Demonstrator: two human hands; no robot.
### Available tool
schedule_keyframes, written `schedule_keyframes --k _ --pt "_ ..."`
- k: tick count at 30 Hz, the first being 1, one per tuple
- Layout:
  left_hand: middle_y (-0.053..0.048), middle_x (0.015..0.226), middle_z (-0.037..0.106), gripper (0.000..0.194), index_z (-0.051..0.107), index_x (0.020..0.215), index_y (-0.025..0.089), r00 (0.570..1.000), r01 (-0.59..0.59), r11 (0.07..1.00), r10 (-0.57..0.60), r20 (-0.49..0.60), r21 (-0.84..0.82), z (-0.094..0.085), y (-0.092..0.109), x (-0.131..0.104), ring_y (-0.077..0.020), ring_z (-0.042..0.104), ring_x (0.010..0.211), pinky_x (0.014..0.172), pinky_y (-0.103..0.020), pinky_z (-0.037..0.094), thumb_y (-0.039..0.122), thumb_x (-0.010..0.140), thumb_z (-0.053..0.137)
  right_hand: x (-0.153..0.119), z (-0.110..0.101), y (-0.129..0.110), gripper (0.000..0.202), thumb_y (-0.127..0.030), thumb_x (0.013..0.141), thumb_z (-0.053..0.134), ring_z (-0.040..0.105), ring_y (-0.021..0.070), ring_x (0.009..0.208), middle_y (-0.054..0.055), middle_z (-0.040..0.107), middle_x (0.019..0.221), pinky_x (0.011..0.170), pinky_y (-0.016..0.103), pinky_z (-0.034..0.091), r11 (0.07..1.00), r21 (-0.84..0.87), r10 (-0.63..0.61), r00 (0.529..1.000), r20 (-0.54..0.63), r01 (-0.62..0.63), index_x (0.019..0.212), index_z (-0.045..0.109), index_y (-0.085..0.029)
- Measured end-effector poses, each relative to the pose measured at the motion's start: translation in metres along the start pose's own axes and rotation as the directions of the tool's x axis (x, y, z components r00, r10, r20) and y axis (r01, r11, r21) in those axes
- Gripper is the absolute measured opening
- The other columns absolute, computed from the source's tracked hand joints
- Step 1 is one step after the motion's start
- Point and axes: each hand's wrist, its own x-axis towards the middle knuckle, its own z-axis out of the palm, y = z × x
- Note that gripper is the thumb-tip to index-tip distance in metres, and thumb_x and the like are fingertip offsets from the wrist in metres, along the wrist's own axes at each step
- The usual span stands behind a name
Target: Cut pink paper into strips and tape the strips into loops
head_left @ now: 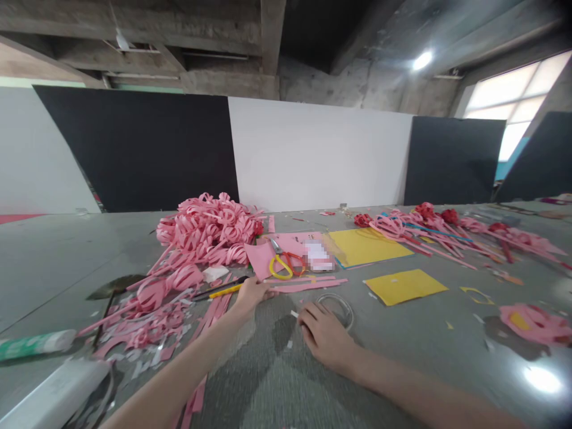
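Note:
My left hand [252,294] is at the near end of a pink paper strip [304,286], its fingers closed together at the strip's end. Right of it, my right hand [322,333] rests low over the table with curled fingers, beside a clear tape roll [343,310]. A small white piece [294,314] touches its fingertips. Beyond my left hand lie scissors [281,267] with yellow and red handles on pink paper [259,260]. A yellow cutter [227,289] lies just left of my left hand.
A big heap of pink paper loops [210,226] stands at the back left. Yellow sheets [406,286] and pink and red paper flowers [424,212] lie to the right. A green and white tube [38,344] and a white box [58,393] sit at the near left.

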Motion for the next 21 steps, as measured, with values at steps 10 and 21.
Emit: schedule_keyframes --k 10,21 --pt "-0.007 0.108 0.052 0.029 0.048 0.109 0.015 0.998 0.068 0.990 -0.070 0.010 0.122 -0.004 -0.003 0.013 -0.0188 0.055 0.089 0.074 -0.038 0.047 0.029 0.084 0.049 -0.002 0.004 0.001 0.016 -0.011 0.078 0.042 0.048 0.0180 0.084 0.006 0.051 0.092 0.076 0.033 0.039 1.000 0.003 -0.001 1.000 0.002 0.001 0.086 0.054 -0.018" --pt "-0.006 0.105 0.054 0.026 0.050 0.106 0.015 0.997 -0.017 0.994 0.009 0.073 0.111 -0.013 0.002 -0.001 -0.0180 0.055 0.086 0.072 -0.036 0.048 0.029 0.084 0.049 0.027 -0.069 0.073 0.013 -0.017 0.077 0.047 0.052 0.0180 0.085 0.005 0.055 0.088 0.079 0.033 0.038 0.973 0.233 0.031 0.993 -0.117 -0.003 0.083 0.059 -0.020"
